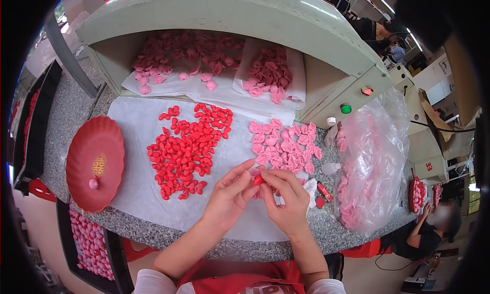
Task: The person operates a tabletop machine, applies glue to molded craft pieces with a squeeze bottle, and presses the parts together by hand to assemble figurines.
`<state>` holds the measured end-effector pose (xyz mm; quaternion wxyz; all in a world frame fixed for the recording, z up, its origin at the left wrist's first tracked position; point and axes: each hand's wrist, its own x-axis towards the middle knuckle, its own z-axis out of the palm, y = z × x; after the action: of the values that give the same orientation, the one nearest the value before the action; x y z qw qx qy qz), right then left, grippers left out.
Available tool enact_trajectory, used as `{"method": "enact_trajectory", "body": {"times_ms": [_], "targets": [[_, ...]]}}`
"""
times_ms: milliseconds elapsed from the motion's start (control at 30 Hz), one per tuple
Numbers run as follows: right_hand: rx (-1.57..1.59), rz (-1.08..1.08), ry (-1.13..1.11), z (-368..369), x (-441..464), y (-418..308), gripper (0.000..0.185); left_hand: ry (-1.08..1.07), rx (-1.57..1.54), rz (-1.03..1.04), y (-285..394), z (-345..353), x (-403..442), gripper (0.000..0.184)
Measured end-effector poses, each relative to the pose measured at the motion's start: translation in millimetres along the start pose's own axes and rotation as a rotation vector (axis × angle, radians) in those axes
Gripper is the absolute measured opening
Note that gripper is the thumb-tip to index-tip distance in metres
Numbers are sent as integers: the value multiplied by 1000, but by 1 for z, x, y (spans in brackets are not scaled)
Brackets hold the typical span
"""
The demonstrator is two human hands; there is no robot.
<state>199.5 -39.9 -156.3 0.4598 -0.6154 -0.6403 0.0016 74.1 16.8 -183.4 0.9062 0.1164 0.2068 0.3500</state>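
Note:
Over the front of the white sheet, my left hand (228,196) and my right hand (288,201) meet fingertip to fingertip. Pinched in my right fingers is a small glossy red piece (258,180). My left fingers close around a soft pink piece (255,172), mostly covered by the fingers. Left of my hands lies a pile of red bow-like pieces (184,153). Just beyond them, pink petal-like pieces (286,150) are spread in a group.
A lit grey cabinet (326,90) at the back holds more pink pieces. A red scalloped dish (76,161) with one pink ball stands left. A clear plastic bag (372,166) of pink pieces is at right. A black crate (122,263) sits below left. Another person works far right.

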Motion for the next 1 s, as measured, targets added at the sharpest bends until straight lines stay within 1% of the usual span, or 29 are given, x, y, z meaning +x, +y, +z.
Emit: {"method": "enact_trajectory", "body": {"times_ms": [133, 267, 300, 400, 533, 633, 800, 900, 1000], "targets": [[4, 48, -12, -1, -2, -2, 29, -49, -89, -87, -6, -11, 6, 37], [16, 76, -21, -5, -2, -6, 30, -83, -116, -101, -7, -10, 7, 39], [20, 81, -26, -6, -2, -7, 30, -85, -122, -101, -7, -9, 7, 39], [-38, -56, -13, -5, -1, -3, 32, -81, -97, -56, -7, -4, 5, 40], [-73, -56, 32, -6, -3, -4, 32, -83, -58, -7, -10, -5, 5, 40], [-39, -36, 55, -3, -6, -1, 31, -37, -81, -27, -9, -3, 5, 41], [-34, -60, 47, -3, -5, 2, 29, -40, -77, -47, -10, -5, 5, 37], [-47, 7, 38, -3, -5, -1, 30, -78, -117, -60, -10, -2, 3, 35], [-53, -17, 69, -2, -6, 1, 31, -87, -102, -45, -11, -1, 3, 35]]}}
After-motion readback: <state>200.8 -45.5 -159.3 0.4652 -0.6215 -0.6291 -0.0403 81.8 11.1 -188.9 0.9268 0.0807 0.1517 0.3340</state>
